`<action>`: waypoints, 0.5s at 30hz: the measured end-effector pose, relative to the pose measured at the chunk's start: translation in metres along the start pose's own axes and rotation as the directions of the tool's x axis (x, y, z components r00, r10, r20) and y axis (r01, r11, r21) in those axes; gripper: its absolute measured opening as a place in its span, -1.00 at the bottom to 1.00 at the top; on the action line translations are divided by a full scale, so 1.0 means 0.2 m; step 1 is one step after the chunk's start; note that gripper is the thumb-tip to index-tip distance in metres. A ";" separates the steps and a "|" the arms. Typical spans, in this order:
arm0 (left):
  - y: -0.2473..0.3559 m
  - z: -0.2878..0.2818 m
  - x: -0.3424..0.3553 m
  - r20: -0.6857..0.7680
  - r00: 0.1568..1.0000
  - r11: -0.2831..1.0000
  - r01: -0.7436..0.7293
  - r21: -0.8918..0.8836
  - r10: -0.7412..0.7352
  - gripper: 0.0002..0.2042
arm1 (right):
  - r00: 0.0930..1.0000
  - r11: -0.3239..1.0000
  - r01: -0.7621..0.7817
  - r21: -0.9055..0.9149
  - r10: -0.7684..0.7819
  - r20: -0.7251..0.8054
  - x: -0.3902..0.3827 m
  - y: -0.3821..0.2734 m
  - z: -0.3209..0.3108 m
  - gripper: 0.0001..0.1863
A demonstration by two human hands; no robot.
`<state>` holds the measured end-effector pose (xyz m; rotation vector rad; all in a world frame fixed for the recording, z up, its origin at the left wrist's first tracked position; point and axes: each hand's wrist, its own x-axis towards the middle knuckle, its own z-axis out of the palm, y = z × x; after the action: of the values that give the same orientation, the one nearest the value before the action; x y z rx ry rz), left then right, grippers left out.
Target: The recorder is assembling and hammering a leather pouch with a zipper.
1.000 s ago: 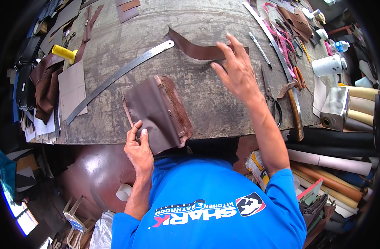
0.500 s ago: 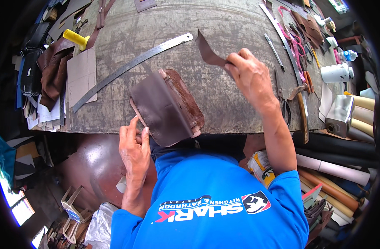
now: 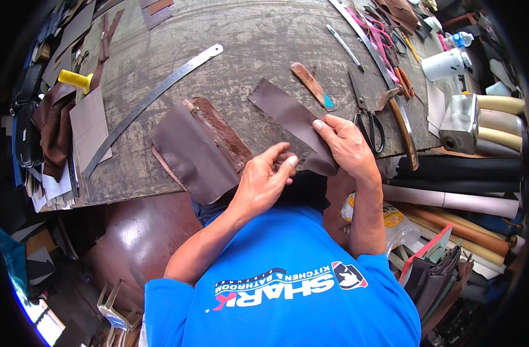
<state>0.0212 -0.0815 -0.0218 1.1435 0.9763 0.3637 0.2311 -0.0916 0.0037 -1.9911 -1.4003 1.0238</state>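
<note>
A dark brown leather strip (image 3: 283, 111) is pinched between the thumb and fingers of my right hand (image 3: 351, 151); it slants over the table's near edge and curls at its lower end. My left hand (image 3: 261, 184) holds nothing, its fingers loosely bent and apart, between that strip and a larger dark brown leather piece (image 3: 189, 151). This larger piece lies at the table edge, partly over a reddish-brown, rough-faced leather piece (image 3: 223, 130). Beyond the strip rests a knife-like tool with a wooden handle (image 3: 310, 82) and a teal end.
A steel ruler (image 3: 154, 95) lies to the left, near a yellow cylinder (image 3: 75, 80) and leather scraps. On the right are black-handled scissors (image 3: 375, 130), a wooden-handled hammer (image 3: 402, 130), a pen (image 3: 345, 47), a white container (image 3: 446, 66) and a metal can (image 3: 459, 124).
My left hand has let go of the larger leather piece and moved right. My right hand has brought the strip lower, nearer to me. The view has shifted, uncovering the wooden-handled tool.
</note>
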 end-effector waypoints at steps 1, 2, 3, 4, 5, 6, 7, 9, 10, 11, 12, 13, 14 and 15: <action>-0.02 0.03 0.04 -0.033 0.999 0.979 -0.011 -0.205 0.005 -0.51 | 0.999 0.995 -0.040 0.095 0.037 0.037 -0.02 0.00 -0.02 -0.64; 0.00 0.05 0.08 -0.014 1.000 0.914 0.018 -0.405 -0.026 -0.50 | 0.994 0.978 -0.085 0.188 0.072 0.077 -0.05 0.01 -0.04 -0.64; -0.02 0.06 0.14 0.016 0.999 0.831 0.049 -0.554 -0.048 -0.55 | 0.990 0.971 -0.104 0.216 0.080 0.118 -0.07 0.04 -0.05 -0.64; -0.04 0.06 0.21 0.047 0.997 0.724 0.081 -0.686 -0.066 -0.60 | 0.990 0.971 -0.110 0.213 0.087 0.115 -0.08 0.05 -0.07 -0.64; 0.03 0.08 0.24 -0.021 0.998 0.693 0.024 -0.721 -0.055 -0.67 | 0.986 0.970 -0.109 0.218 0.079 0.144 -0.10 0.07 -0.08 -0.64; 0.02 0.07 0.30 -0.065 0.997 0.728 -0.008 -0.685 -0.050 -0.72 | 0.982 0.970 -0.104 0.221 0.065 0.177 -0.12 0.07 -0.09 -0.64; 0.01 0.07 0.34 -0.138 0.990 0.747 -0.073 -0.661 -0.025 -0.76 | 0.978 0.963 -0.116 0.242 0.069 0.196 -0.13 0.07 -0.10 -0.65; 0.00 0.02 0.39 -0.249 0.967 0.795 -0.197 -0.573 0.060 -0.83 | 0.969 0.953 -0.150 0.263 0.089 0.231 -0.18 0.09 -0.12 -0.66; -0.01 -0.02 0.40 -0.279 0.955 0.798 -0.248 -0.550 0.104 -0.82 | 0.958 0.943 -0.177 0.281 0.100 0.270 -0.21 0.11 -0.14 -0.68; 0.02 -0.06 0.38 -0.287 0.954 0.813 -0.233 -0.533 0.086 -0.82 | 0.942 0.904 -0.235 0.357 0.122 0.311 -0.23 0.15 -0.17 -0.74; 0.05 -0.10 0.37 -0.292 0.954 0.828 -0.217 -0.516 0.068 -0.81 | 0.944 0.901 -0.238 0.363 0.127 0.306 -0.26 0.18 -0.19 -0.74; 0.08 -0.13 0.36 -0.294 0.954 0.881 -0.184 -0.435 0.054 -0.79 | 0.945 0.874 -0.258 0.411 0.140 0.297 -0.28 0.22 -0.20 -0.76; 0.06 -0.16 0.37 -0.307 0.949 0.889 -0.199 -0.412 0.070 -0.78 | 0.944 0.847 -0.275 0.456 0.149 0.293 -0.30 0.23 -0.22 -0.78; 0.05 -0.18 0.37 -0.308 0.949 0.903 -0.194 -0.383 0.073 -0.79 | 0.910 0.823 -0.369 0.433 0.225 0.348 -0.30 0.24 -0.25 -0.79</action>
<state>0.0351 -0.0048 -0.0488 0.7850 1.0129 0.8272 0.2866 -0.1638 0.0164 -1.7479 -0.8294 1.6769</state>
